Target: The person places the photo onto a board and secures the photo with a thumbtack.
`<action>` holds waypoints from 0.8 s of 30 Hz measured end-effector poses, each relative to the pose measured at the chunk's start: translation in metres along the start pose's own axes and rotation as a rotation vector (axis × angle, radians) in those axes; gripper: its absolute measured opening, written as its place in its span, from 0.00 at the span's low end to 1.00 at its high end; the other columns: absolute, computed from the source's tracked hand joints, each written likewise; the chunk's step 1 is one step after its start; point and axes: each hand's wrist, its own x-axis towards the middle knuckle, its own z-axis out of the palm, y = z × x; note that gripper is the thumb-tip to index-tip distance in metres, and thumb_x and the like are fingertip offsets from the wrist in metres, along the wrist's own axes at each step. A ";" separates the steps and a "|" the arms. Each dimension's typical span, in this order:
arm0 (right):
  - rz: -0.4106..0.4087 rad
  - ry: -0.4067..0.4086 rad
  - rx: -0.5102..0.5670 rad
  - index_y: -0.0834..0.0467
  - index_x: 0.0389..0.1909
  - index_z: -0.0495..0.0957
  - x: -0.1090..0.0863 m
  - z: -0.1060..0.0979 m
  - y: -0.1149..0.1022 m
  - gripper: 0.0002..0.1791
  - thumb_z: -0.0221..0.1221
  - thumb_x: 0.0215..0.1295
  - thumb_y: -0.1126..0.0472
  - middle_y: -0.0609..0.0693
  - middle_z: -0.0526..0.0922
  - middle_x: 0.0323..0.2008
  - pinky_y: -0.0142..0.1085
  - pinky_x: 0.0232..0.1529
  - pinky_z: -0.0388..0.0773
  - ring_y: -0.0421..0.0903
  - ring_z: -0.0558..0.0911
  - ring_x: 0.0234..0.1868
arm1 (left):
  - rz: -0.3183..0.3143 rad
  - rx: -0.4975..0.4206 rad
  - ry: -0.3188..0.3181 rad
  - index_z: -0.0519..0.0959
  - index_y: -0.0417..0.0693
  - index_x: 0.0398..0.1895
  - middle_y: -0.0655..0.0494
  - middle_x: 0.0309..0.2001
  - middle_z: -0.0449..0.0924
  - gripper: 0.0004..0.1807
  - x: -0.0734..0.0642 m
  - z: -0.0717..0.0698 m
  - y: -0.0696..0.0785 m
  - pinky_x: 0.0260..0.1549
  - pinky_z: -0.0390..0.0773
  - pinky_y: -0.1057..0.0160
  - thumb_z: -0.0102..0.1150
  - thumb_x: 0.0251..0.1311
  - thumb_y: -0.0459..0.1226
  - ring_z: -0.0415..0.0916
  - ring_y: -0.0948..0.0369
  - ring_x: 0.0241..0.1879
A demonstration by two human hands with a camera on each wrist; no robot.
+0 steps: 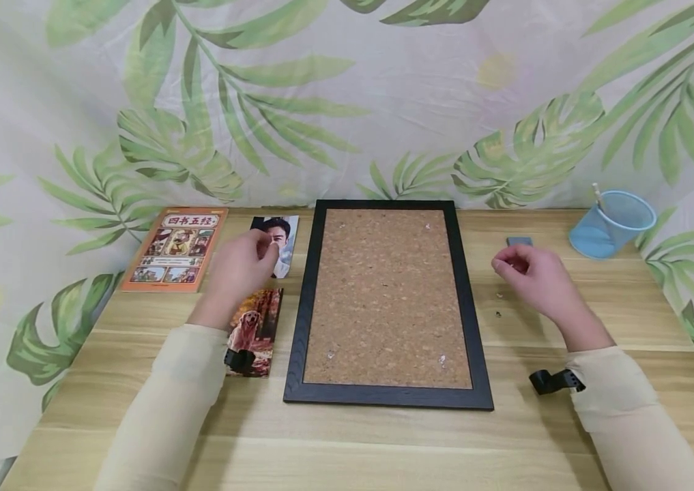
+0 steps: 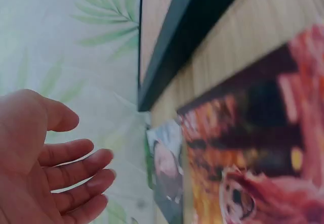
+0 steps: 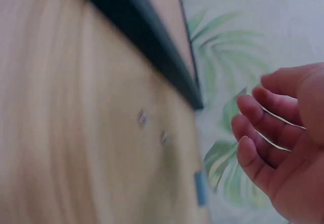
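Note:
My left hand (image 1: pixel 242 262) is raised over two photos, its fingers loosely bent with nothing between them. Beneath it lie a portrait photo (image 1: pixel 286 252), partly covered by the fingers, and a photo of a golden dog (image 1: pixel 263 334), partly behind the wrist. Between the hands sits a cork board (image 1: pixel 389 293) with a black frame, small clear pins near its corners. My right hand (image 1: pixel 531 276) hovers right of the board, fingers loosely curled and holding nothing. Below it on the table are two small shiny pins (image 3: pixel 143 117), and a blue-grey block (image 1: pixel 519 241) lies just behind it.
An orange illustrated book (image 1: pixel 176 249) lies at the back left of the wooden table (image 1: pixel 353 457). At the back right stands a blue mesh pen cup (image 1: pixel 612 225) with a thin stick in it. A leaf-patterned curtain (image 1: pixel 408 102) hangs behind the table.

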 end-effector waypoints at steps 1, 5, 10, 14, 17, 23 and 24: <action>0.008 -0.030 -0.027 0.66 0.49 0.85 0.001 0.000 0.005 0.15 0.59 0.81 0.57 0.59 0.86 0.37 0.35 0.36 0.74 0.48 0.78 0.36 | -0.023 0.000 -0.023 0.82 0.38 0.53 0.42 0.40 0.84 0.19 0.002 -0.001 -0.003 0.36 0.75 0.49 0.50 0.80 0.45 0.77 0.47 0.35; 0.026 -0.134 -0.102 0.65 0.47 0.85 0.003 0.004 0.022 0.13 0.61 0.80 0.58 0.57 0.86 0.37 0.40 0.41 0.75 0.49 0.79 0.37 | -0.094 0.006 -0.095 0.81 0.37 0.53 0.41 0.42 0.83 0.20 0.011 -0.002 -0.016 0.36 0.75 0.49 0.49 0.80 0.45 0.77 0.48 0.34; 0.027 -0.179 -0.116 0.64 0.44 0.85 0.002 0.006 0.037 0.10 0.64 0.77 0.59 0.55 0.87 0.37 0.39 0.42 0.77 0.47 0.81 0.38 | -0.158 0.096 -0.211 0.75 0.31 0.59 0.32 0.50 0.79 0.29 0.022 -0.004 -0.029 0.44 0.77 0.41 0.49 0.81 0.52 0.78 0.40 0.44; 0.028 -0.228 -0.110 0.61 0.43 0.86 0.001 0.008 0.044 0.08 0.66 0.76 0.59 0.53 0.87 0.36 0.38 0.41 0.76 0.46 0.80 0.38 | -0.202 0.174 -0.322 0.65 0.21 0.71 0.18 0.67 0.66 0.44 0.030 -0.001 -0.036 0.64 0.72 0.30 0.51 0.79 0.58 0.67 0.27 0.66; 0.023 -0.254 -0.112 0.60 0.43 0.86 0.001 0.009 0.046 0.08 0.66 0.76 0.58 0.51 0.86 0.36 0.38 0.41 0.76 0.45 0.79 0.37 | -0.221 0.218 -0.377 0.58 0.18 0.76 0.14 0.73 0.58 0.52 0.036 0.004 -0.041 0.71 0.66 0.28 0.53 0.77 0.62 0.59 0.25 0.73; 0.011 -0.264 -0.138 0.60 0.41 0.87 0.001 0.012 0.047 0.07 0.65 0.76 0.60 0.51 0.86 0.35 0.40 0.42 0.76 0.45 0.79 0.37 | -0.245 0.188 -0.374 0.66 0.19 0.70 0.18 0.68 0.65 0.49 0.043 0.011 -0.051 0.65 0.73 0.34 0.60 0.74 0.60 0.68 0.29 0.66; 0.013 -0.266 -0.142 0.60 0.41 0.87 0.001 0.012 0.047 0.07 0.65 0.76 0.60 0.51 0.86 0.34 0.41 0.42 0.76 0.45 0.79 0.37 | -0.244 0.165 -0.359 0.67 0.20 0.68 0.19 0.66 0.68 0.47 0.044 0.012 -0.052 0.63 0.75 0.35 0.62 0.74 0.58 0.71 0.31 0.63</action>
